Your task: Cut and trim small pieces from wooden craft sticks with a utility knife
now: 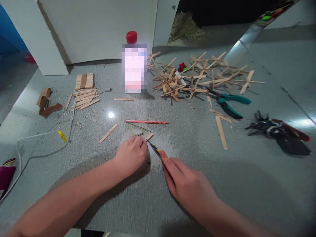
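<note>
My left hand [132,153] is closed around a wooden craft stick [149,136], pressing it down at the middle of the table. One end of the stick sticks out past my fingers. A craft knife [154,147] with a dark, slim blade and a bit of yellow is gripped in my right hand [187,179]. Its tip touches or nearly touches the stick beside my left fingertips. Just beyond lie a red pencil [146,122] and a clear ruler [139,127], partly behind my left hand. Left of them is a loose stick with a dark mark [108,133].
Crossed, joined sticks [172,82] are heaped at the back right, near teal-handled pliers [232,100] and a dark multi-tool [274,130]. A blurred bottle with a red cap [131,37] stands at the back. Bundled sticks [84,81] and a white cable [72,115] lie left.
</note>
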A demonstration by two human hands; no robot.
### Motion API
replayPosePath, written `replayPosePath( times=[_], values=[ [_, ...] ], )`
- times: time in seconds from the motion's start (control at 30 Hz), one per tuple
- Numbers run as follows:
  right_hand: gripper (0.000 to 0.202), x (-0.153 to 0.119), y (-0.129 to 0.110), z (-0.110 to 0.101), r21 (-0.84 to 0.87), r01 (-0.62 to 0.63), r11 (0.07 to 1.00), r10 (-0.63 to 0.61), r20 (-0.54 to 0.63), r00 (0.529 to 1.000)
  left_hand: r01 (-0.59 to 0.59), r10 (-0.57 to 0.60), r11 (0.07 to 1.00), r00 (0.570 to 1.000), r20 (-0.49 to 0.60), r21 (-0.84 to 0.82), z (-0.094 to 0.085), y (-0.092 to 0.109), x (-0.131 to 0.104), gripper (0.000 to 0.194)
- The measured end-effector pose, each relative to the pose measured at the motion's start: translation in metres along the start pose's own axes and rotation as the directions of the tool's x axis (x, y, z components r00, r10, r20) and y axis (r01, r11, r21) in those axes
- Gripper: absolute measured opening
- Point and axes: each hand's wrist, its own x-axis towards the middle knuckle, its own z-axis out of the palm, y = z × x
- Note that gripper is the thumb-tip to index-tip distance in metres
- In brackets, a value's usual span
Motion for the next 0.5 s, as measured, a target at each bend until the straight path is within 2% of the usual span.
replayPosePath(
  times=[0.2,0.37,0.5],
  values=[
    [0.039,0.0027,-0.0014,0.0004,-0.024,0.014,1.0,-0.014,-0.002,1.0,0.081,-0.082,0.997,0.995,0.065,0.014,-0.0058,0.0021,0.0042,0.016],
    [0.037,0.0045,-0.0012,-0.0007,0.026,0.009,1.0,-0.008,-0.035,0.999,0.156,-0.162,0.986,0.977,0.14,0.054,-0.0065,0.0058,0.0029,0.016],
    [0.038,0.0058,-0.0004,-0.0007,0.052,0.004,0.999,-0.003,-0.034,0.999,0.16,-0.171,0.985,0.963,0.209,0.071,-0.0074,0.004,0.0057,0.016]
  ],
)
